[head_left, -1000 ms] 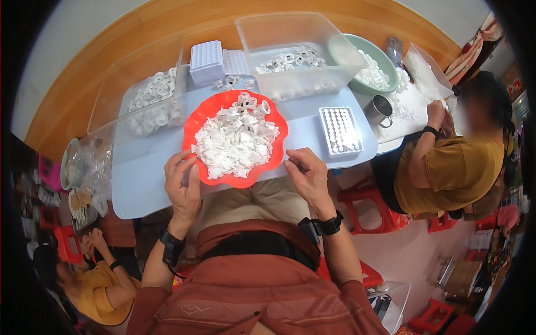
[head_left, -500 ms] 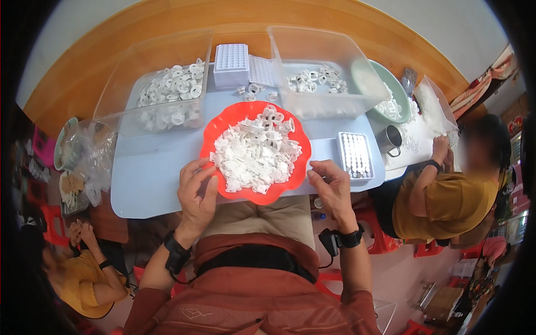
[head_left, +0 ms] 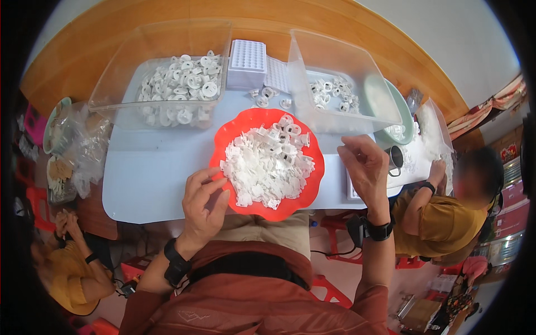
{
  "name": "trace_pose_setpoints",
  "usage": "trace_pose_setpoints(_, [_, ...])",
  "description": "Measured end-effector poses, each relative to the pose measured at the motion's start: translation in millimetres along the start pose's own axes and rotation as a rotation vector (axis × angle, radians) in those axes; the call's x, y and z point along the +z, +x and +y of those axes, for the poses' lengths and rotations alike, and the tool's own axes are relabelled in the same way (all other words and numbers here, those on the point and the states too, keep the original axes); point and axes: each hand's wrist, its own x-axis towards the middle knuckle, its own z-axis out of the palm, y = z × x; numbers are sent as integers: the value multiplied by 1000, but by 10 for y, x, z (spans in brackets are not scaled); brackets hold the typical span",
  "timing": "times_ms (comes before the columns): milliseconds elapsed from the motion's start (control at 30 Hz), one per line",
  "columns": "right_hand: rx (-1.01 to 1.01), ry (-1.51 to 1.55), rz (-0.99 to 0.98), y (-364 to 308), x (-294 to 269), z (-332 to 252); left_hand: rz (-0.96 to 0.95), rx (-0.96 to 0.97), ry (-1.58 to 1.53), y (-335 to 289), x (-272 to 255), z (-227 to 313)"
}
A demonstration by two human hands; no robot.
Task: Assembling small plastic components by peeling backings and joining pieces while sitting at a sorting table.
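A red scallop-edged bowl [head_left: 223, 144] holds a heap of small white plastic pieces [head_left: 262, 167], with several rounder white fittings [head_left: 286, 134] on its upper right. At the bowl's lower left rim is my left hand [head_left: 204, 209], its fingers bent and apart, the fingertips at the edge. My right hand [head_left: 368, 170] is raised to the right of the bowl, off its rim. Its fingers are loosely curled, and I see nothing between them. Under that hand and wrist, a white tray [head_left: 352, 188] is mostly hidden.
Two clear bins [head_left: 120, 103] [head_left: 371, 114] with white fittings stand behind the bowl. Between them are stacked white hole-racks [head_left: 247, 58] and loose fittings [head_left: 263, 100]. A green basin [head_left: 410, 125] and metal mug [head_left: 395, 158] are at right. Co-workers [head_left: 449, 209] [head_left: 75, 268] sit on both sides.
My right hand has left the bowl's right side and risen to the right, over the tray. My left hand stays by the rim. The whole view has shifted slightly.
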Motion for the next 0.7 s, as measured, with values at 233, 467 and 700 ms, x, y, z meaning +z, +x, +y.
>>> trace_pose_setpoints(233, [67,-212,-221,183,390,-30,-6,-25,-42,-3,0,-14])
trace_pose_setpoints(467, [36,-430,-191,281,575,127,-20,-20,-39,0,-5,-30])
trace_pose_setpoints(700, [63,-336,-62,187,525,151,-2,-15,-60,8,13,4])
